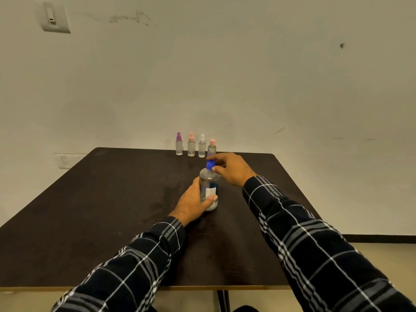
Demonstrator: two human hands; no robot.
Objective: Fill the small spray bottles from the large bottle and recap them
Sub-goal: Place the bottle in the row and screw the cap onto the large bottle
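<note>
A dark brown square table (94,212) is standing against a scuffed off-white wall (247,75). A white switch plate (54,18) is sitting high on the left, a dark skirting strip (380,238) is running low right above pale flooring (382,251).

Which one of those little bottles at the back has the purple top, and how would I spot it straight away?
Start at the dark table and look to its far edge by the wall, where four small spray bottles stand in a row. The one you want stands at the left end of that row. It alone has a purple top; its neighbours have pink or white ones.
</note>
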